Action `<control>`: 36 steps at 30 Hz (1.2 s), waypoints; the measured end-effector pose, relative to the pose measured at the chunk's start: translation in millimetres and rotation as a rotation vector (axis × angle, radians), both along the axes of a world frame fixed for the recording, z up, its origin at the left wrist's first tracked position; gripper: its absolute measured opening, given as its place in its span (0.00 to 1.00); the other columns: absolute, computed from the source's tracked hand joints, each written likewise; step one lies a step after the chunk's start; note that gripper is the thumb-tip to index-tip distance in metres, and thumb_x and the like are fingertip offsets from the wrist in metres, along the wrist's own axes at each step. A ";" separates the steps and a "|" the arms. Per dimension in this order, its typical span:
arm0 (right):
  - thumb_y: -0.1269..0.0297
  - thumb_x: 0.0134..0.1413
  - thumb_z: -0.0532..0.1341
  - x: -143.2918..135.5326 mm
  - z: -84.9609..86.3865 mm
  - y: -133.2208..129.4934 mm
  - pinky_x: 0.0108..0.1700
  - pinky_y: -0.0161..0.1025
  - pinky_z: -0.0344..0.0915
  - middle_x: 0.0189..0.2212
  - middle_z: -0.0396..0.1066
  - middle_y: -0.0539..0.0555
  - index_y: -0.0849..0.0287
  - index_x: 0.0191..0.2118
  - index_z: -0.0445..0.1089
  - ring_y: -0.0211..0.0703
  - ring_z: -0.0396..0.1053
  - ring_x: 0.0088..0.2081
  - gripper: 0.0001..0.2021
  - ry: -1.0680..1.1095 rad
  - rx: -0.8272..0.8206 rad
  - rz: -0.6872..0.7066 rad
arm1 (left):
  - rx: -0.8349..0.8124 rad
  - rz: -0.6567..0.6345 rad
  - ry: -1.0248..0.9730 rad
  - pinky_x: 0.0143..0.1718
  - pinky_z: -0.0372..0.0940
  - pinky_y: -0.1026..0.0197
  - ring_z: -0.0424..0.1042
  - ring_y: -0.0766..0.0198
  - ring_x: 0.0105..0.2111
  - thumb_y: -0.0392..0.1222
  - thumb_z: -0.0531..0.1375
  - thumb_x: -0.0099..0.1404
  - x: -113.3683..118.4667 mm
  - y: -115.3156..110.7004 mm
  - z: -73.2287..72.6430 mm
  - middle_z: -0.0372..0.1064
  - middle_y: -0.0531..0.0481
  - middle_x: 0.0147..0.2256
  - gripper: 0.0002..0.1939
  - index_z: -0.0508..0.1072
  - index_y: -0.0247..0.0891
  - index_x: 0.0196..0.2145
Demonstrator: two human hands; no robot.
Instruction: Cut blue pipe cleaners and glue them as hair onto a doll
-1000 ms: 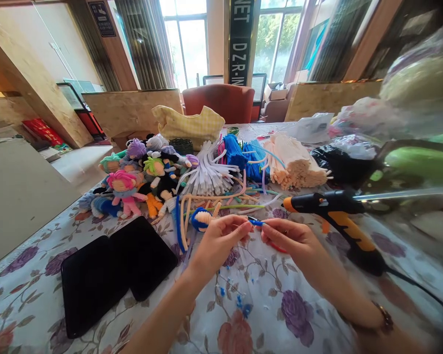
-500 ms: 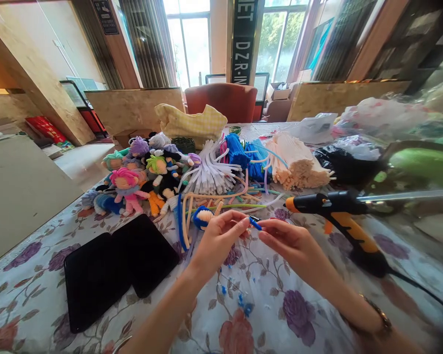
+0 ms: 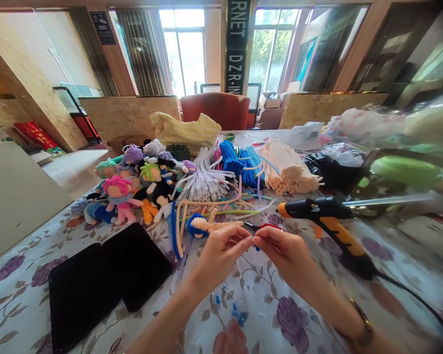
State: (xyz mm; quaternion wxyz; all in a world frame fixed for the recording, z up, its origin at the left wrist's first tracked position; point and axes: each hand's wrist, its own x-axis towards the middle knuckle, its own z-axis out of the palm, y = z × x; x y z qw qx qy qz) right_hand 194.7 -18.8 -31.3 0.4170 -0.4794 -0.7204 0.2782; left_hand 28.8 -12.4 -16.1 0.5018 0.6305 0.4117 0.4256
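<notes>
1. Fingertip to fingertip above the floral-covered tabletop (image 3: pixel 260 300), you appear to work a small blue piece (image 3: pixel 257 248), mostly hidden, its end showing just beneath your right fingertips.
2. Steady it with one pinch and make each turn with the other; small, even pressure should suit so slight a piece better than a hard pull.
3. Keep the tips clear of your line of sight where you can, since they cover nearly all of the work.
4. Your left hand (image 3: pixel 220 250) is closed at thumb and forefinger, seemingly on the piece's near-hidden end, the other fingers curled loosely.
5. Your right hand (image 3: pixel 286 250) mirrors it, thumb and forefinger drawn together on the blue, the palm otherwise empty as far as shows.
6. Just beyond your fingers lie red-handled scissors (image 3: pixel 275 227) and a blue-haired doll (image 3: pixel 212 225); mind the glue gun (image 3: pixel 341 236), its nozzle near your right hand.
</notes>
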 end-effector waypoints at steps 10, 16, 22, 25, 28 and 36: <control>0.64 0.50 0.64 3.0 6.7 -0.6 0.27 0.34 0.68 0.24 0.79 0.51 0.57 0.29 0.79 0.42 0.74 0.25 0.06 0.134 0.014 -0.153 | -0.080 0.273 -0.158 0.31 0.60 0.66 0.67 0.68 0.27 0.44 0.62 0.60 -6.7 2.2 1.6 0.67 0.53 0.23 0.09 0.74 0.36 0.29; 0.66 0.47 0.69 0.2 7.3 -5.6 0.21 0.32 0.63 0.19 0.77 0.49 0.56 0.24 0.79 0.39 0.70 0.18 0.04 0.048 0.060 -0.108 | -0.094 0.411 -0.288 0.32 0.61 0.68 0.66 0.70 0.27 0.43 0.62 0.59 -11.7 7.4 -3.4 0.69 0.53 0.25 0.08 0.74 0.35 0.28; 0.71 0.49 0.69 -4.5 7.2 -8.0 0.26 0.31 0.65 0.21 0.77 0.48 0.58 0.24 0.76 0.38 0.72 0.22 0.06 -0.068 0.138 0.054 | -0.151 0.374 -0.389 0.34 0.65 0.67 0.70 0.68 0.29 0.43 0.63 0.57 -10.7 6.5 -3.2 0.74 0.50 0.29 0.08 0.74 0.35 0.27; 0.76 0.54 0.63 -5.4 4.1 -8.4 0.28 0.31 0.66 0.23 0.77 0.50 0.59 0.27 0.76 0.38 0.72 0.24 0.08 -0.118 0.218 0.165 | -0.183 0.344 -0.459 0.34 0.66 0.68 0.70 0.70 0.28 0.42 0.64 0.56 -10.2 7.7 -5.6 0.73 0.52 0.26 0.08 0.73 0.35 0.25; 0.82 0.54 0.57 -5.6 0.0 -8.8 0.29 0.30 0.67 0.26 0.78 0.51 0.60 0.31 0.77 0.37 0.74 0.26 0.13 -0.128 0.233 0.236 | -0.219 0.313 -0.531 0.33 0.66 0.69 0.70 0.71 0.27 0.41 0.66 0.54 -9.7 8.5 -7.8 0.73 0.53 0.25 0.08 0.72 0.35 0.24; 0.76 0.47 0.70 -6.5 2.0 -13.0 0.29 0.28 0.67 0.24 0.80 0.47 0.57 0.26 0.77 0.36 0.75 0.24 0.06 -0.064 0.145 0.180 | -0.246 0.304 -0.571 0.32 0.67 0.70 0.71 0.72 0.25 0.37 0.67 0.53 -8.1 5.6 -4.0 0.72 0.55 0.23 0.07 0.72 0.35 0.22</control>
